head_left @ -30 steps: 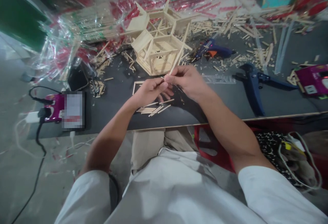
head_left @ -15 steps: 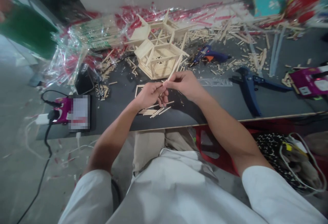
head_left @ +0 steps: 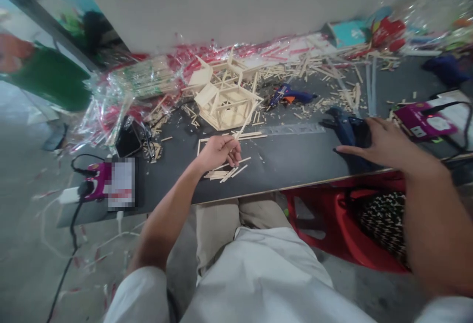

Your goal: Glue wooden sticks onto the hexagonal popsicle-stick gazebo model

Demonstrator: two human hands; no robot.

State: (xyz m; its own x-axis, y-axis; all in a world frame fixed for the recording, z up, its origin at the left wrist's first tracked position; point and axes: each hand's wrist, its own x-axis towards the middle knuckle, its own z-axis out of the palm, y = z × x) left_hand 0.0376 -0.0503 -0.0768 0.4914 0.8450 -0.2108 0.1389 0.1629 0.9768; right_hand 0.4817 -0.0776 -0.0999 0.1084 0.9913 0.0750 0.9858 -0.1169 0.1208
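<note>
My left hand [head_left: 220, 151] is closed on a thin wooden stick [head_left: 247, 122], which slants up and to the right from the fingertips. Below that hand lies a small bunch of short sticks [head_left: 218, 174]; beside it, sticks form a corner [head_left: 200, 146] on the tabletop. Just behind stands a many-sided model built of wooden sticks [head_left: 226, 111]. Over at the right, my right hand [head_left: 386, 145] has its thumb and fingers spread around the blue hand cutter [head_left: 344, 127]. The hand partly covers the cutter, and whether they touch is unclear.
A blue glue gun [head_left: 291, 96] lies right of the model, near a clear ruler [head_left: 291, 129]. Stick scraps and plastic wrapping [head_left: 125, 79] cover the back. Purple power strips sit at the left [head_left: 96, 180] and right [head_left: 424, 118]. A red chair [head_left: 332, 219] stands below the table edge.
My right hand has let go of the stick and moved far right to the cutter, its fingers opening. My left hand keeps the stick. The view has shifted slightly.
</note>
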